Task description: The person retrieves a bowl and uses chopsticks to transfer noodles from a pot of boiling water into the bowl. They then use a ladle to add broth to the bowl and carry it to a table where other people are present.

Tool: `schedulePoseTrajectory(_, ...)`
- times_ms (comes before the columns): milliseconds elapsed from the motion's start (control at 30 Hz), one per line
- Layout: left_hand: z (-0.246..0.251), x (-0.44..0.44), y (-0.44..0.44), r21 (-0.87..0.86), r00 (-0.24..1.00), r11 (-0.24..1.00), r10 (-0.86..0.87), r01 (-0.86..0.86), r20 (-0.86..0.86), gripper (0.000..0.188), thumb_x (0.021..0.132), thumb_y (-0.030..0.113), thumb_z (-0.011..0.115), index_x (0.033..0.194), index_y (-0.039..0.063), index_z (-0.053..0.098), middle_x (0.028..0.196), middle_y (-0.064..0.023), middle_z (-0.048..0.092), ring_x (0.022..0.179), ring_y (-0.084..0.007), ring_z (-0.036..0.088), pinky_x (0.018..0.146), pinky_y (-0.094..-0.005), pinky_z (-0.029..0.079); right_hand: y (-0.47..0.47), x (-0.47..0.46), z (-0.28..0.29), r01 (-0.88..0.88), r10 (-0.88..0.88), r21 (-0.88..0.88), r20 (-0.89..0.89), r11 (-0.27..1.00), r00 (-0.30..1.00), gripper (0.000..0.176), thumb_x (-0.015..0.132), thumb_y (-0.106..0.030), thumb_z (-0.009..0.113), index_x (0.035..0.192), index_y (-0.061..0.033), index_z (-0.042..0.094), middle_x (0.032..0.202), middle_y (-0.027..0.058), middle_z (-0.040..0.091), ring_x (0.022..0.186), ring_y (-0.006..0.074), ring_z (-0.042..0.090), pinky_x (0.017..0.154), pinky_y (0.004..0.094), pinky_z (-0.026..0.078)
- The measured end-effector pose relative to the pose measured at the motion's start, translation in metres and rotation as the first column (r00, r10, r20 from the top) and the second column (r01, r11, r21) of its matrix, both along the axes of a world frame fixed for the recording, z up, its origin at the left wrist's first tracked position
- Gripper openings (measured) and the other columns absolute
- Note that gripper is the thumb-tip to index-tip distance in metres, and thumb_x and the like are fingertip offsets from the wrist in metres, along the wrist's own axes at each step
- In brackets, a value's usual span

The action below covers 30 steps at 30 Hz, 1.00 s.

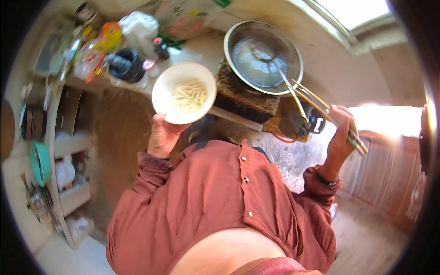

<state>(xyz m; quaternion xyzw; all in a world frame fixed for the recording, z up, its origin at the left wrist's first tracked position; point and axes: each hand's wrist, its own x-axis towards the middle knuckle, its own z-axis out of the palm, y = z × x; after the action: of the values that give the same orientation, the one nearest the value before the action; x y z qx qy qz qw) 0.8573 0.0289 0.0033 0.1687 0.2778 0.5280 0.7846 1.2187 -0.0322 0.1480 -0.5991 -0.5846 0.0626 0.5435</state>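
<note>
My left hand grips the lower rim of a white bowl, its thumb over the edge. Pale noodles lie inside the bowl. My right hand holds a pair of long chopsticks, whose tips reach the near right rim of a wide metal pot. Cloudy liquid fills part of the pot. A ladle stands in it, with its handle leaning over the rim beneath the chopsticks. The pot sits on a dark, stained stove, to the right of the bowl.
Left on the counter are a dark mortar, a small jar, a dark bottle with a red cap and plastic bags. Shelves stand at the left, with a teal basin. An orange hose hangs near the stove.
</note>
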Motion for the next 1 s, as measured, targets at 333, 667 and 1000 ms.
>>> schedulePoseTrajectory(333,-0.024,-0.036,-0.116,0.144,0.951,0.941,0.306,-0.308,0.035,0.065,0.077,0.018,0.062,0.134,0.006,0.034,0.125,-0.0109,0.05,0.111,-0.0236,0.053,0.092,-0.0388,0.048,0.008,-0.124,-0.083,-0.181,0.189,0.081,-0.094,0.98,0.978,0.032,0.094,-0.018,0.04,0.083,0.0058,0.06,0.088,0.0144,0.06,0.078,0.0209,0.059,0.07,0.0298,0.051)
schedulePoseTrajectory(667,-0.008,0.095,-0.412,-0.124,0.241,0.249,0.968,-0.961,0.076,0.058,0.078,0.009,0.05,0.134,0.005,0.034,0.129,-0.0131,0.047,0.118,-0.0284,0.047,0.103,-0.045,0.036,-0.036,-0.184,-0.095,-0.933,0.789,0.011,-0.538,0.36,0.297,0.037,0.094,-0.026,0.043,0.087,0.0068,0.06,0.087,0.0139,0.062,0.078,0.021,0.059,0.068,0.0312,0.048)
schedulePoseTrajectory(1000,-0.093,0.166,-0.652,-0.27,-0.596,-0.57,0.802,-0.776,0.019,0.047,0.08,0.004,0.05,0.125,0.0,0.039,0.126,-0.0173,0.047,0.118,-0.0306,0.047,0.104,-0.0458,0.037,-0.194,-0.242,-0.069,-0.984,0.902,-0.098,-0.423,-0.147,-0.093,0.035,0.095,-0.027,0.044,0.087,0.0038,0.058,0.09,0.014,0.061,0.079,0.021,0.059,0.072,0.0314,0.049)
